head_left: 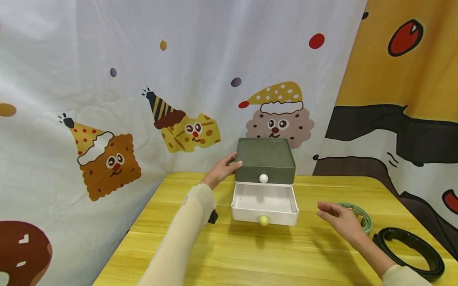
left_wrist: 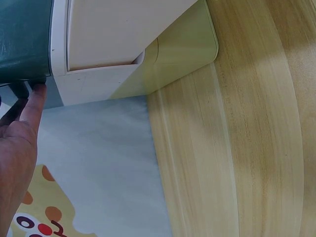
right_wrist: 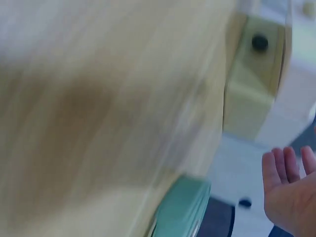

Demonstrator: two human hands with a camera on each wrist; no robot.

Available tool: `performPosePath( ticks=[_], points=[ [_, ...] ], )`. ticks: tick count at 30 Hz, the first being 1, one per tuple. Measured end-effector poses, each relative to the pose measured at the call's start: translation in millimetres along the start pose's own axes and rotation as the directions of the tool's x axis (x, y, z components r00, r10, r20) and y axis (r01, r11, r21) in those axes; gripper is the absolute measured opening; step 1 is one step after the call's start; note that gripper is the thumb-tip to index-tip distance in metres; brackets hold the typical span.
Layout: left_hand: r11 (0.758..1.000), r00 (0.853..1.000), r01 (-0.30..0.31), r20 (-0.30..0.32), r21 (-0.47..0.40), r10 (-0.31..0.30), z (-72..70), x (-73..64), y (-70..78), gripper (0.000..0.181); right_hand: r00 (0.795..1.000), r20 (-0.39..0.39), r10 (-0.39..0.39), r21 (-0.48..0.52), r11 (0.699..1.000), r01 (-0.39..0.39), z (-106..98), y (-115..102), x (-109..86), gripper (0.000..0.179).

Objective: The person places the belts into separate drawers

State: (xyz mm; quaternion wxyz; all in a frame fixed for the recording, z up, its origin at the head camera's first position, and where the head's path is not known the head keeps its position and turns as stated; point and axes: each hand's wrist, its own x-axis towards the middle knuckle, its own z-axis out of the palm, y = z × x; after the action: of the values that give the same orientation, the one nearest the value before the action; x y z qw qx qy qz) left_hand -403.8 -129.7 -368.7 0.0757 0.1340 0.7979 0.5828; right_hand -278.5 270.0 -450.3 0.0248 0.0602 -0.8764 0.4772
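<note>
A small drawer box with a dark green top tier (head_left: 264, 153) and white knob stands at the table's back. Its white drawer (head_left: 265, 200), with a yellow-green knob (head_left: 264, 220), is pulled out and looks bare inside. Beneath it, the left wrist view shows a pale yellow bottom tier (left_wrist: 185, 52). My left hand (head_left: 224, 170) rests against the green tier's left side, its fingers extended. My right hand (head_left: 341, 220) is held in the air right of the drawer, fingers loosely bent around nothing. Close behind it lies a coiled green belt (head_left: 365, 222), partly hidden by that hand.
A coiled black belt (head_left: 429, 254) lies at the table's right edge. The yellow wood-grain table (head_left: 272, 258) ends at the back by a white curtain (head_left: 200, 71) printed with cartoon food. A small black object (head_left: 212, 217) shows beside my left sleeve.
</note>
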Motion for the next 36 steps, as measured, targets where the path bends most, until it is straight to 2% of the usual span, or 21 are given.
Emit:
performPosePath(
  ticks=[8, 13, 18, 24, 30, 33, 36],
  points=[
    [1.0, 1.0, -0.012, 0.005, -0.017, 0.012, 0.0, -0.1, -1.1, 0.07, 0.999, 0.028, 0.018, -0.094, 0.995, -0.015, -40, 20, 2.4, 0.069],
    [1.0, 1.0, -0.007, 0.008, -0.019, 0.007, -0.1, 1.3, -0.9, 0.069, 0.999, 0.016, 0.027, -0.102, 0.994, -0.026, -59, 34, 0.4, 0.071],
    [1.0, 1.0, -0.004, 0.006, -0.018, 0.004, -1.0, 1.3, -0.4, 0.07, 0.997, 0.009, 0.082, -0.088, 0.993, -0.081, -77, 47, -1.2, 0.078],
    [1.0, 1.0, 0.003, -0.004, -0.001, -0.003, -2.5, 0.1, -1.2, 0.069, 0.991, 0.027, 0.133, -0.129, 0.983, -0.128, -91, 54, -3.8, 0.084],
    [1.0, 1.0, -0.003, -0.006, 0.007, 0.003, -1.1, 0.0, -3.0, 0.069, 0.991, -0.01, 0.132, -0.144, 0.981, -0.132, -110, 66, -9.7, 0.084],
    [1.0, 1.0, -0.008, -0.004, 0.012, 0.008, -0.2, 0.1, -2.9, 0.069, 0.986, -0.072, 0.152, -0.169, 0.972, -0.162, -118, 73, -13.1, 0.085],
    [1.0, 1.0, -0.014, 0.0, 0.012, 0.014, 0.2, 0.1, -2.1, 0.069, 0.969, -0.16, 0.187, -0.188, 0.958, -0.216, -124, 80, -17.0, 0.089]
  ],
)
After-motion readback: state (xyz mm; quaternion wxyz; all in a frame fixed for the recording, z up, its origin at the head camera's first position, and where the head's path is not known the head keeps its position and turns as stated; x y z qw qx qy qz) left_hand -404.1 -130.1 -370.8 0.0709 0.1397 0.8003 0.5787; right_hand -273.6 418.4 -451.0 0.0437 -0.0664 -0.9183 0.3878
